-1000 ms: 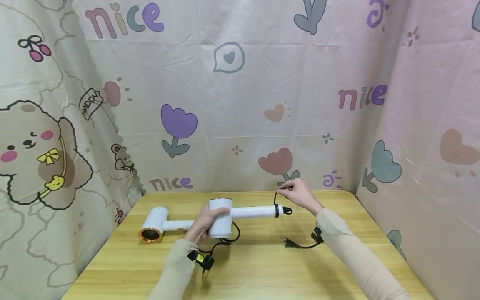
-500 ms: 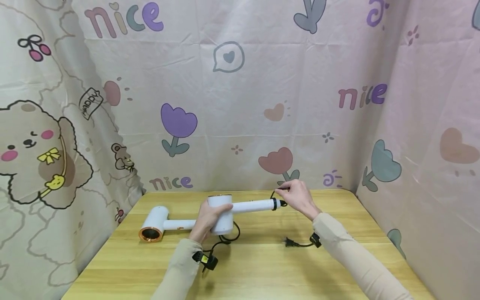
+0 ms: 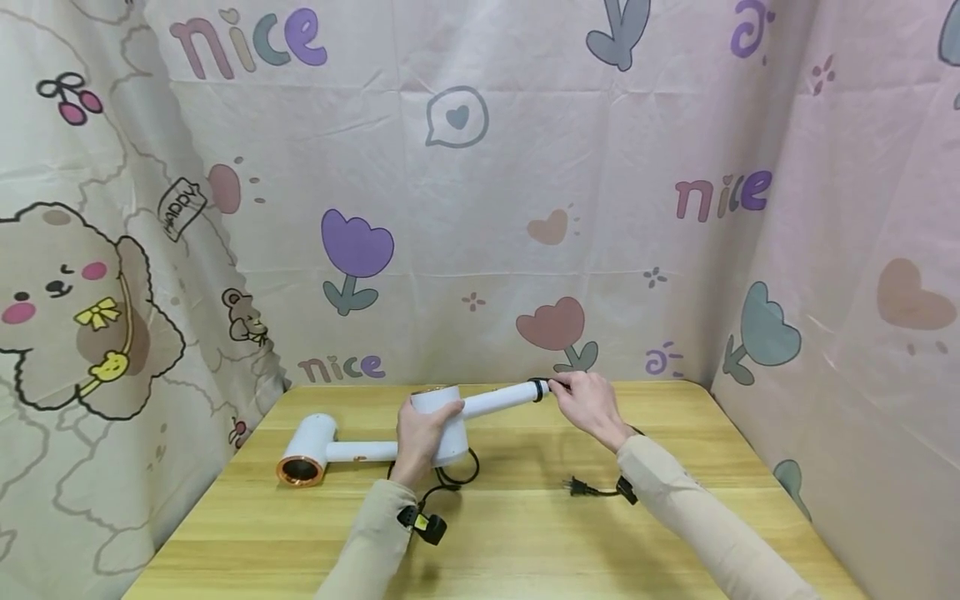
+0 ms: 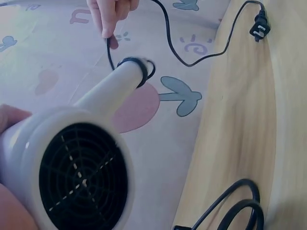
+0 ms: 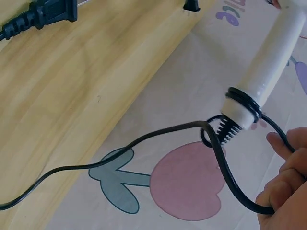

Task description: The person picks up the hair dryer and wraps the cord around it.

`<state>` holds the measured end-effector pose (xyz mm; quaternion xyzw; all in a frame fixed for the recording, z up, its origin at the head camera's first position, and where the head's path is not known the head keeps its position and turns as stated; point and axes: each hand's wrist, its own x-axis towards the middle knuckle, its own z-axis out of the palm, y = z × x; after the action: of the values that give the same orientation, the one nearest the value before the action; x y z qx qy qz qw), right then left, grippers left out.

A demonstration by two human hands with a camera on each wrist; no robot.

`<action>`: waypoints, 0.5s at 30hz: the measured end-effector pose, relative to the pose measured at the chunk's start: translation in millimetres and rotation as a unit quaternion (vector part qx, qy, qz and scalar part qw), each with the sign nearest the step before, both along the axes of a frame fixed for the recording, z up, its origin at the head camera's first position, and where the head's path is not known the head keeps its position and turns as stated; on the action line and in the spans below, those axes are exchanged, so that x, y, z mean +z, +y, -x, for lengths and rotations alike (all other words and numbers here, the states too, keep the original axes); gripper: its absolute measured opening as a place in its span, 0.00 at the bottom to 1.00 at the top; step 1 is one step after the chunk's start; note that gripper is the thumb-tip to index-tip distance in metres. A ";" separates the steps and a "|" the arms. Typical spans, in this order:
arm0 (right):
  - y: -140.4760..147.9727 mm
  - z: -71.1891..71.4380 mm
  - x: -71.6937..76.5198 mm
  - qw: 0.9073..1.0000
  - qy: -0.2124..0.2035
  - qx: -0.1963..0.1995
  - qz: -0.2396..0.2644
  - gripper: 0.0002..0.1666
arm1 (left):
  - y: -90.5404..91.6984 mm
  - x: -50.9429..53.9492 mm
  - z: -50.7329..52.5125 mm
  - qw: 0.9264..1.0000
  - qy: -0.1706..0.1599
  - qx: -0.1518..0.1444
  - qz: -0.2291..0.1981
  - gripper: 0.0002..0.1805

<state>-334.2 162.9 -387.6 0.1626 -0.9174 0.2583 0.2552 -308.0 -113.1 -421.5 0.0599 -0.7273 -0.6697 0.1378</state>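
My left hand (image 3: 418, 435) grips a white hair dryer (image 3: 452, 440) by its barrel, held above the table with the handle slanting up to the right. A black cord (image 5: 76, 167) is wound round the handle's end, where the coils (image 5: 243, 102) show in the right wrist view. Pinched between the fingers of my right hand (image 3: 591, 404), the cord runs off just beyond the handle tip. In the left wrist view the dryer's dark round grille (image 4: 84, 177) faces the camera. The cord's two-pin plug (image 3: 579, 487) lies on the table below my right forearm.
A second white hair dryer (image 3: 311, 442) with a copper-coloured rim lies at the table's left, its handle partly behind my left hand. Black cord loops (image 3: 468, 477) rest beneath the held dryer. Patterned curtains (image 3: 465, 208) stand behind and beside the wooden table (image 3: 525, 542).
The held dryer has tilted, its handle end rising and shifting slightly left. My right hand has come down a little and left, closer to the handle tip, with the cord still pinched.
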 end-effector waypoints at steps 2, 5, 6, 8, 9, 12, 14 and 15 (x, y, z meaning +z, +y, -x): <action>-0.1 0.3 -1.0 1.000 -0.002 0.000 -0.003 0.13 | 2.1 -0.1 0.1 1.000 0.006 0.013 -0.002 0.43; 0.2 0.7 -2.6 1.000 0.001 0.002 -0.008 0.14 | 4.2 0.0 0.6 0.999 0.013 0.032 -0.019 0.43; 0.7 0.8 -3.4 1.000 0.000 0.003 -0.008 0.14 | 4.6 -0.2 0.8 0.999 0.015 0.038 -0.029 0.43; 2.1 1.5 -5.0 1.000 -0.002 0.010 -0.005 0.15 | 4.8 -0.7 1.8 0.997 0.016 0.046 -0.062 0.42; 3.2 1.9 -6.0 1.000 -0.005 0.014 -0.001 0.15 | 4.6 -1.2 2.6 0.995 0.016 0.048 -0.081 0.42; 6.9 2.9 -9.0 0.999 -0.028 0.034 0.018 0.15 | 3.8 -2.7 4.5 0.990 0.011 0.051 -0.131 0.40; 9.4 3.6 -10.8 0.998 -0.039 0.045 0.028 0.16 | 3.5 -2.9 5.3 0.987 0.006 0.050 -0.155 0.39; 10.5 3.7 -11.5 0.997 -0.045 0.051 0.032 0.16 | 3.4 -2.6 5.5 0.985 0.003 0.050 -0.163 0.39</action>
<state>-337.9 173.3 -399.1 0.1893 -0.9098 0.3072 0.2052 -313.5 -109.7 -424.1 0.1159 -0.6042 -0.7717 0.1612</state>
